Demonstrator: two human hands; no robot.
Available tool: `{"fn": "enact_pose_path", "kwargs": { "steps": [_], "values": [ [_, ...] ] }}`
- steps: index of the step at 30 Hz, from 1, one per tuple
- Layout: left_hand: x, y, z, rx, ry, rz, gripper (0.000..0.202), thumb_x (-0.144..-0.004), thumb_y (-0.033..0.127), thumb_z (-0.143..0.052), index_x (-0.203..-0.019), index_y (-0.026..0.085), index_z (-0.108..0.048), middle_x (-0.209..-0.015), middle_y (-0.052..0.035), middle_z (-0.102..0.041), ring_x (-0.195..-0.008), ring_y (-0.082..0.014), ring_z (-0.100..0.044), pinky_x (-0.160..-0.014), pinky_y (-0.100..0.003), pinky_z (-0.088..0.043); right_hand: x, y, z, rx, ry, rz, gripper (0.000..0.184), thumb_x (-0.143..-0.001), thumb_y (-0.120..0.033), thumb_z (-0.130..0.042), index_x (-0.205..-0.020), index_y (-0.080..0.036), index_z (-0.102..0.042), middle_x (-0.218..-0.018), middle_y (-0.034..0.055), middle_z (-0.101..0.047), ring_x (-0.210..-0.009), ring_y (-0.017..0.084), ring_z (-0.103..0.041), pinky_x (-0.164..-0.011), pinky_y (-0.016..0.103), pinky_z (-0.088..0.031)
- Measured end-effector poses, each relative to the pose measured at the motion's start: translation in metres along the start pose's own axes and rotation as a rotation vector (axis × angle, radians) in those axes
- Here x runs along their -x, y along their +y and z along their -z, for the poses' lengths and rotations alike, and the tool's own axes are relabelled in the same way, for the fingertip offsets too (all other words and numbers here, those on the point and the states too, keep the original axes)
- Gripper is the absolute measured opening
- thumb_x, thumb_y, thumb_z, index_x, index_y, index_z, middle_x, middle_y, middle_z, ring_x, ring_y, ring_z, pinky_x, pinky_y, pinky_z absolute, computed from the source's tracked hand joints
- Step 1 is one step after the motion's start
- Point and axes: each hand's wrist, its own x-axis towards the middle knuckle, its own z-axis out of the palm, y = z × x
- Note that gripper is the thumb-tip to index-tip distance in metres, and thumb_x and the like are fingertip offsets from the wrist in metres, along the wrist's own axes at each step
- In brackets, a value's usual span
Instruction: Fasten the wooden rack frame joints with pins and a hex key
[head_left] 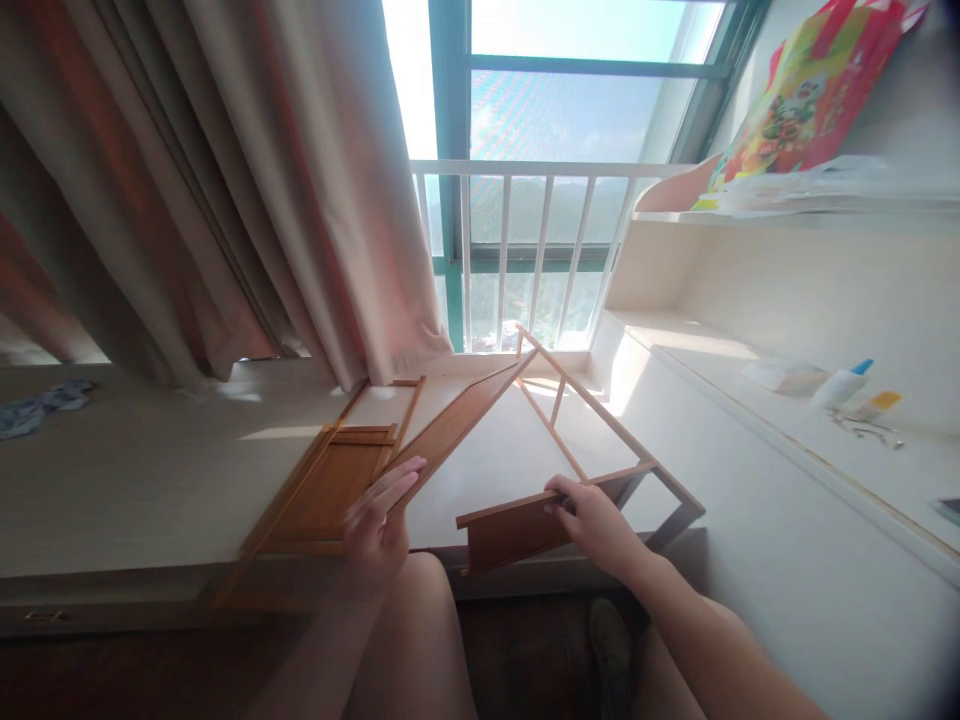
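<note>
A folding wooden rack (465, 420) of brown panels and thin slats lies partly unfolded on the pale desk (150, 480). My left hand (379, 525) rests with fingers stretched flat on its left panel (322, 490), near the desk's front edge. My right hand (592, 520) is closed over the top edge of the raised right panel (510, 535), which stands tilted. A slatted frame (577, 420) rises behind it toward the window.
A beige curtain (262, 180) hangs at the left, and a window with white bars (525, 250) is behind. Shelves at the right hold a colourful bag (810, 90), a glue bottle (844, 383) and small items. Blue cloth (41, 405) lies far left. My knees are below the desk.
</note>
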Motion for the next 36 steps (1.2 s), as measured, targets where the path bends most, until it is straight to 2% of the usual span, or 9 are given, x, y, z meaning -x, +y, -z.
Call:
{"fn": "enact_pose_path", "kwargs": {
  "steps": [2,4,7,10,14,18,23,26,36],
  "values": [
    [-0.002,-0.006,-0.003,0.014,0.118,0.165,0.038,-0.094,0.010,-0.060,-0.129,0.024,-0.065,-0.121,-0.0065,-0.077,-0.108,-0.0175,-0.075,-0.093,-0.030,-0.060,-0.004,-0.009,-0.004,0.002,-0.010,0.004,0.018,-0.091,-0.026,-0.054,-0.101,-0.021,-0.067,-0.080,0.0052,-0.071,-0.075,0.022,-0.065,-0.073,0.030,-0.044],
    [-0.009,-0.015,-0.006,0.043,0.200,0.303,0.029,-0.095,0.017,-0.063,-0.123,0.022,-0.068,-0.114,-0.0057,-0.078,-0.103,-0.0156,-0.074,-0.092,-0.026,-0.058,-0.007,-0.016,-0.008,-0.012,-0.026,-0.002,0.018,-0.091,-0.025,-0.055,-0.103,-0.021,-0.068,-0.081,0.0054,-0.072,-0.075,0.022,-0.066,-0.073,0.029,-0.043],
    [-0.027,-0.032,-0.011,0.121,0.234,0.445,0.028,-0.091,0.029,-0.069,-0.119,0.020,-0.070,-0.113,-0.0057,-0.077,-0.106,-0.0187,-0.072,-0.098,-0.031,-0.055,-0.010,-0.027,-0.015,0.016,-0.044,-0.002,0.020,-0.092,-0.024,-0.056,-0.107,-0.021,-0.069,-0.086,0.0066,-0.074,-0.081,0.022,-0.068,-0.074,0.028,-0.042],
    [-0.048,-0.051,-0.021,0.215,0.210,0.529,0.031,-0.086,0.033,-0.074,-0.113,0.019,-0.072,-0.109,-0.0062,-0.077,-0.104,-0.0210,-0.072,-0.101,-0.036,-0.054,-0.012,-0.037,-0.024,0.124,-0.077,0.017,0.020,-0.092,-0.024,-0.058,-0.108,-0.023,-0.069,-0.090,0.0074,-0.076,-0.084,0.023,-0.069,-0.072,0.028,-0.039],
    [-0.067,-0.072,-0.036,0.321,0.178,0.599,0.034,-0.081,0.034,-0.075,-0.111,0.018,-0.071,-0.106,-0.0060,-0.077,-0.105,-0.0220,-0.071,-0.105,-0.040,-0.052,-0.011,-0.047,-0.029,0.236,-0.081,-0.003,0.022,-0.097,-0.028,-0.054,-0.112,-0.023,-0.069,-0.095,0.0092,-0.077,-0.086,0.024,-0.070,-0.070,0.029,-0.037],
    [-0.076,-0.082,-0.043,0.355,0.177,0.651,0.033,-0.083,0.032,-0.076,-0.111,0.016,-0.069,-0.104,-0.0055,-0.075,-0.099,-0.0204,-0.070,-0.100,-0.043,-0.054,-0.011,-0.049,-0.022,0.234,-0.057,-0.036,0.024,-0.098,-0.028,-0.052,-0.116,-0.024,-0.068,-0.098,0.0095,-0.078,-0.090,0.025,-0.072,-0.072,0.030,-0.039],
    [-0.087,-0.090,-0.045,0.346,0.168,0.705,0.028,-0.091,0.031,-0.071,-0.113,0.014,-0.067,-0.108,-0.0057,-0.071,-0.096,-0.0179,-0.069,-0.088,-0.039,-0.059,-0.017,-0.050,-0.009,0.131,-0.003,-0.063,0.024,-0.098,-0.029,-0.055,-0.117,-0.023,-0.068,-0.102,0.0092,-0.078,-0.095,0.025,-0.072,-0.078,0.030,-0.042],
    [-0.093,-0.095,-0.049,0.343,0.153,0.730,0.029,-0.094,0.032,-0.068,-0.117,0.014,-0.065,-0.109,-0.0061,-0.070,-0.094,-0.0170,-0.068,-0.083,-0.037,-0.061,-0.020,-0.053,-0.008,0.100,0.002,-0.084,0.025,-0.098,-0.031,-0.055,-0.118,-0.024,-0.068,-0.104,0.0092,-0.078,-0.096,0.025,-0.072,-0.079,0.030,-0.043],
    [-0.086,-0.100,-0.053,0.338,0.088,0.784,0.032,-0.095,0.034,-0.067,-0.119,0.014,-0.064,-0.116,-0.0077,-0.068,-0.100,-0.0188,-0.068,-0.087,-0.039,-0.061,-0.015,-0.062,-0.022,0.136,-0.028,-0.082,0.029,-0.098,-0.029,-0.050,-0.122,-0.025,-0.065,-0.107,0.0114,-0.077,-0.098,0.028,-0.073,-0.079,0.033,-0.047]
  ]
}}
